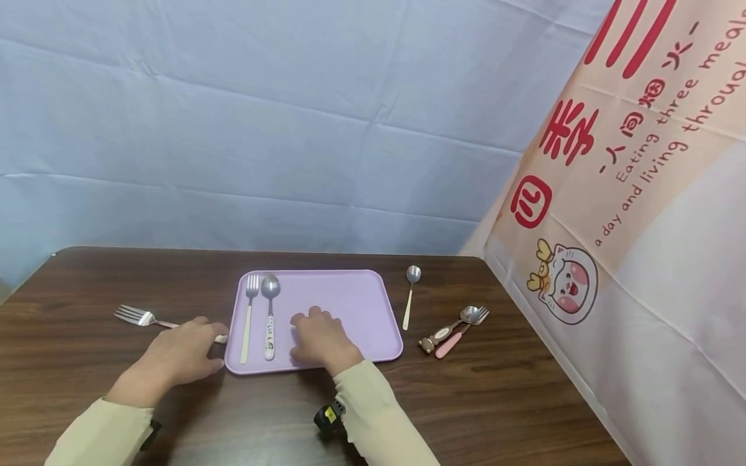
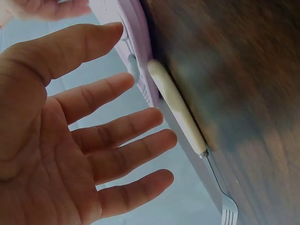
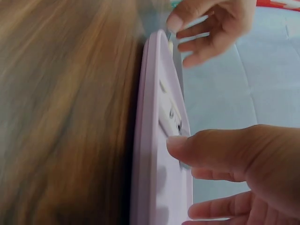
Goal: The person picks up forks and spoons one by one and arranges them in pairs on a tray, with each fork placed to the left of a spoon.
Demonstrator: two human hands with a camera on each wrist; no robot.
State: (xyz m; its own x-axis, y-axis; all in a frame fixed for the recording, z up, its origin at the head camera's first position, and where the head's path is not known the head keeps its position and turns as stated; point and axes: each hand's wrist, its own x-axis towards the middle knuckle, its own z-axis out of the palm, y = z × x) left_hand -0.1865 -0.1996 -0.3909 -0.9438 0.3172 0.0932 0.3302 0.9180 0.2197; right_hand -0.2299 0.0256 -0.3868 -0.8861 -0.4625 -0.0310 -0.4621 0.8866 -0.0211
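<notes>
My left hand (image 1: 183, 353) hovers above a white-handled fork (image 2: 176, 105), left of the purple tray (image 1: 344, 291). In the left wrist view its fingers are spread and apart from the fork's handle. On the tray's left side lie a fork with a cream handle (image 1: 247, 323) and a spoon with a patterned white handle (image 1: 270, 327), side by side. Over the tray's front middle is my right hand (image 1: 322, 340), just right of that spoon. Its fingers are loosely bent, with nothing seen between them in the right wrist view.
Right of the tray lies a small spoon with a cream handle (image 1: 408, 304). Farther right, a brown bear-handled spoon (image 1: 445, 332) and a pink-handled fork (image 1: 457, 338) lie together. A pale cloth (image 1: 262, 129) hangs behind the dark wooden table (image 1: 495, 401); a printed cloth (image 1: 635, 213) hangs at right.
</notes>
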